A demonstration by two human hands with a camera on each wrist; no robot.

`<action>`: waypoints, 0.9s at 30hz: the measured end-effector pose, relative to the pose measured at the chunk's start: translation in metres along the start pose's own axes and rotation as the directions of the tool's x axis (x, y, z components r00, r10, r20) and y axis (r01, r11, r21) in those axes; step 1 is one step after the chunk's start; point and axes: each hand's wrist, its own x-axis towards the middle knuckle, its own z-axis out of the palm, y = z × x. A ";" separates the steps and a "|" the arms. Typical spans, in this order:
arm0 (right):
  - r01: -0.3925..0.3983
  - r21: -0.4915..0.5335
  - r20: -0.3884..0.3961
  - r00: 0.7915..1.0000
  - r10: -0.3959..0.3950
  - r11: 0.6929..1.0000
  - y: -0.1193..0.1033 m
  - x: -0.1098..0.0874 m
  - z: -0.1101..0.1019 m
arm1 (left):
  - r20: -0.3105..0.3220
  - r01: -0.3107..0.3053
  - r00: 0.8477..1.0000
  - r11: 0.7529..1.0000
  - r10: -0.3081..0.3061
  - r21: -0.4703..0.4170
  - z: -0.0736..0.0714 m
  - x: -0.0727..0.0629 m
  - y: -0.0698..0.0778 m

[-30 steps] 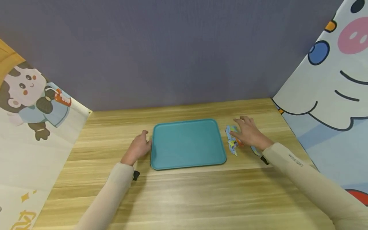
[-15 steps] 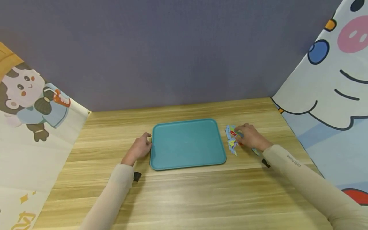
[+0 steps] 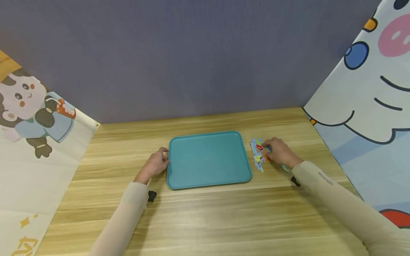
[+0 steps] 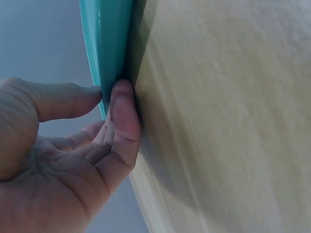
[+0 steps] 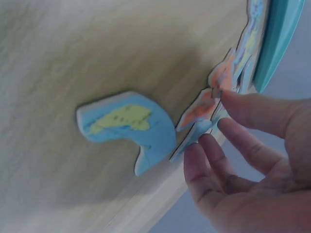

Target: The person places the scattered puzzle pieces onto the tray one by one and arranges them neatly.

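A teal rectangular tray (image 3: 208, 160) lies flat in the middle of the wooden table. My left hand (image 3: 156, 163) is at its left edge; in the left wrist view the thumb and fingers pinch the tray's rim (image 4: 114, 43). Right of the tray lie several flat, irregular puzzle pieces (image 3: 258, 161) with map-like printing in blue, yellow and orange. My right hand (image 3: 280, 153) is over them, pinching at a puzzle piece beside the orange pieces (image 5: 200, 108); its fingers partly hide it. A curved blue piece with a yellow patch (image 5: 131, 124) lies apart, below the right wrist.
A grey-purple panel (image 3: 198, 64) stands behind the table (image 3: 205, 220). Cartoon-printed panels flank it, a white one (image 3: 38, 170) on the left and a white and blue one (image 3: 362, 106) on the right.
My right hand has come down from spread fingers over the puzzle pieces to fingers drawn together on them. The left hand stays at the tray's edge, and the tray has barely moved.
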 end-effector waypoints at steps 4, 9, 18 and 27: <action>-0.049 0.017 0.014 0.999 0.048 0.999 0.002 0.001 -0.004 | -0.001 0.000 1.000 1.000 0.000 -0.007 -0.001 0.000 0.000; -0.069 0.011 0.032 0.997 0.069 0.998 0.004 -0.002 -0.009 | 0.004 0.005 1.000 1.000 -0.005 -0.012 -0.001 0.000 0.000; -0.095 0.016 0.041 0.995 0.094 0.995 0.007 -0.009 -0.012 | -0.003 0.004 1.000 1.000 -0.004 -0.003 -0.002 -0.002 0.000; -0.090 0.004 0.045 0.995 0.090 0.996 0.009 -0.007 -0.011 | -0.003 0.007 1.000 1.000 -0.007 -0.001 0.000 -0.002 0.000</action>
